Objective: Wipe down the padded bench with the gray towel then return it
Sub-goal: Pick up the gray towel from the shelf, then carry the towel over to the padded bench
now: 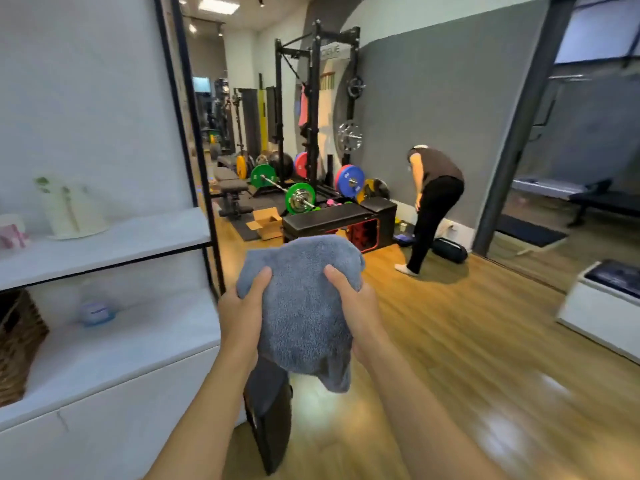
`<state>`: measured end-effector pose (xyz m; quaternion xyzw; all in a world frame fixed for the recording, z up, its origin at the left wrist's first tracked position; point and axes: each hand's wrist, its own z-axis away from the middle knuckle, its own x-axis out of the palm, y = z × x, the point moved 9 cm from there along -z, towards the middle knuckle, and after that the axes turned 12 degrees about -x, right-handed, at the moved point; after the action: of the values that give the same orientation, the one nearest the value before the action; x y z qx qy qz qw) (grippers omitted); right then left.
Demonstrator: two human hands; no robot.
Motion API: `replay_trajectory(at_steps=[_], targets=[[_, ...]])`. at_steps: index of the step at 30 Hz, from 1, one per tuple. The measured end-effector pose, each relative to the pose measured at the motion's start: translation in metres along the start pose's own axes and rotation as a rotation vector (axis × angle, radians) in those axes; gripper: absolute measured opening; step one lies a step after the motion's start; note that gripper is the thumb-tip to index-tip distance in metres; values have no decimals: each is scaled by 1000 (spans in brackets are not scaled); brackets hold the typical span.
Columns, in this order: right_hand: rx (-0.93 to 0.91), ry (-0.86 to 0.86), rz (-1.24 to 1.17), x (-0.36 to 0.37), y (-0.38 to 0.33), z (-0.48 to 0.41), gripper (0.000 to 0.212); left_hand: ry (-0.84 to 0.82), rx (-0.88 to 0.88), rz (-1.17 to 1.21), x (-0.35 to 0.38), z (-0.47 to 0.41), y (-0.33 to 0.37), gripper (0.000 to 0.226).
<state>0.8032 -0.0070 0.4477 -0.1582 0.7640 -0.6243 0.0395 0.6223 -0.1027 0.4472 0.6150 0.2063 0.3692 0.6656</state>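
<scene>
The gray towel (301,306) hangs bunched in front of me at chest height, held by both hands. My left hand (242,313) grips its left edge and my right hand (356,306) grips its right edge, thumbs on top. The black padded bench (329,218) stands on the wooden floor a few steps ahead, just beyond the towel's top edge, with a red frame under it. The towel hides part of the bench's front.
White shelves (104,244) with a vase and a wicker basket (17,344) run along my left. A person (433,202) bends over right of the bench. A squat rack (315,109), barbell plates (299,199) and a cardboard box (266,221) lie behind. A white box (599,306) sits at right.
</scene>
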Motion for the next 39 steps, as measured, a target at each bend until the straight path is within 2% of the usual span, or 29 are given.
replay_trajectory(at_steps=[2, 5, 7, 9, 11, 14, 16, 18, 20, 22, 24, 25, 28, 30, 32, 35, 37, 39], targets=[[-17, 71, 58, -69, -24, 2, 58, -81, 2, -19, 64, 25, -4, 19], [0, 136, 139, -164, -41, -1, 59, -175, 11, -35, 154, 48, -13, 19], [48, 138, 224, -219, -42, -3, 65, -237, 9, -30, 208, 55, -22, 21], [135, 170, 291, -274, -33, -8, 59, -297, 12, -26, 263, 59, -31, 20], [245, 174, 206, -313, -17, -18, 54, -364, -1, -22, 317, 57, -42, 16], [287, 201, 88, -350, -11, -52, 59, -469, -20, -7, 397, 44, -58, 16], [267, 274, 294, -383, -18, -83, 58, -504, -30, -7, 448, 27, -64, 17], [221, 396, 640, -426, -36, -115, 67, -531, -11, -26, 499, 7, -65, 19], [188, 533, 780, -469, -52, -141, 64, -546, 43, -64, 550, -10, -60, 24], [285, 485, 675, -494, -41, -169, 67, -563, 87, -73, 603, -23, -57, 29], [418, 377, 427, -503, -13, -201, 80, -597, 101, -72, 658, -34, -60, 29], [427, 376, 270, -513, 0, -223, 84, -623, 93, -70, 687, -39, -64, 28], [269, 528, -240, -563, 23, -311, 67, -698, 63, -67, 776, -63, -85, 22], [134, 686, -409, -611, 29, -372, 54, -720, 44, -49, 836, -85, -98, 17], [20, 776, -504, -662, 28, -435, 44, -735, 17, -38, 903, -112, -108, 22], [-133, 752, -579, -731, 9, -528, 37, -778, -59, -18, 1004, -157, -118, 39], [-222, 724, -532, -769, -11, -585, 33, -818, -158, -18, 1067, -186, -127, 45], [-283, 707, -435, -802, -26, -635, 39, -894, -309, 3, 1125, -211, -140, 45]])
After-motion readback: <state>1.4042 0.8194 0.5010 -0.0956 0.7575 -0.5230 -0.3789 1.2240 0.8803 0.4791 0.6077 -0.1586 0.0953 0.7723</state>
